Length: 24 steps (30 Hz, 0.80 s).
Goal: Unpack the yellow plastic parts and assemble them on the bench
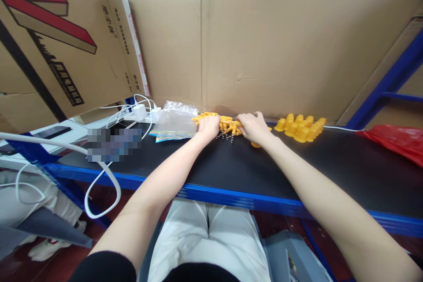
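Note:
Both my hands are at the back of the black shelf top, over a heap of small orange plastic pieces point(226, 120). My left hand point(209, 126) is curled on the heap's left side, with orange pieces around its fingers. From the right, my right hand point(254, 128) reaches in with bent fingers, closed on an orange piece at the heap's edge. The fingertips of both hands are partly hidden. Several small metal springs point(228, 137) lie just in front of the heap. An orange round part point(255, 144) shows beneath my right hand.
Orange cups point(301, 132) stand in rows at right, near a red plastic bag point(398, 141). Clear plastic bags point(176, 121) lie left of my hands. White chargers point(140, 112) and cables are farther left. A cardboard wall point(271, 48) closes the back; a blue rail point(238, 196) edges the front.

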Tool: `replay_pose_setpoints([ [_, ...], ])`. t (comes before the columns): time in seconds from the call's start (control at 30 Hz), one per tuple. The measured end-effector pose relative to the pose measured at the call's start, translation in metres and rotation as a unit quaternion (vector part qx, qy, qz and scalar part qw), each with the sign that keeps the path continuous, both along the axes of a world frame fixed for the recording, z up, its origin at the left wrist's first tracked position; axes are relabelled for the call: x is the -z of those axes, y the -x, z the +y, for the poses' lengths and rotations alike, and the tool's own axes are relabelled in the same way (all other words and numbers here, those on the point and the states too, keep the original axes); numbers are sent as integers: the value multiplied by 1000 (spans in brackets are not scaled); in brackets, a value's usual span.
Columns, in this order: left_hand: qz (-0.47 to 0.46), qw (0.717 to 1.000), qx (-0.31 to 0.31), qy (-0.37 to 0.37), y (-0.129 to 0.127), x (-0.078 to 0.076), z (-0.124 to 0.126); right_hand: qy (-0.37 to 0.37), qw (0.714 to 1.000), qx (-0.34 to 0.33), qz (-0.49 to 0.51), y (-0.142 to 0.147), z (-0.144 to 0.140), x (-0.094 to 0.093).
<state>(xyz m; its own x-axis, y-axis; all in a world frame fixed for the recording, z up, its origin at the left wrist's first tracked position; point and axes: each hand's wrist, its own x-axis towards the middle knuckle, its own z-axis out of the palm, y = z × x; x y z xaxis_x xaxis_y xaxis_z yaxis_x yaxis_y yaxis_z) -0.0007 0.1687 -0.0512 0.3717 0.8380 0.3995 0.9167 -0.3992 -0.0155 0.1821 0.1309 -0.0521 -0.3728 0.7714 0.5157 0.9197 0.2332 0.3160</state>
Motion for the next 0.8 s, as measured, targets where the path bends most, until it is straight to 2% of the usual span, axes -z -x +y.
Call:
replay_pose_setpoints([
  [0.1,-10,1000,-18,-1,6,0,5,4,1000,14,9,-3,-1,-2],
  [0.23,-17,1000,-13,-6,10,1,8,15,999,23,24,-5,-2,-3],
  [0.47,-21,999,37,-6,4,9,8,27,999,6,32,-4,1,1],
  [0.8,-4,995,97,4,8,27,25,39,998,12,41,-4,1,0],
])
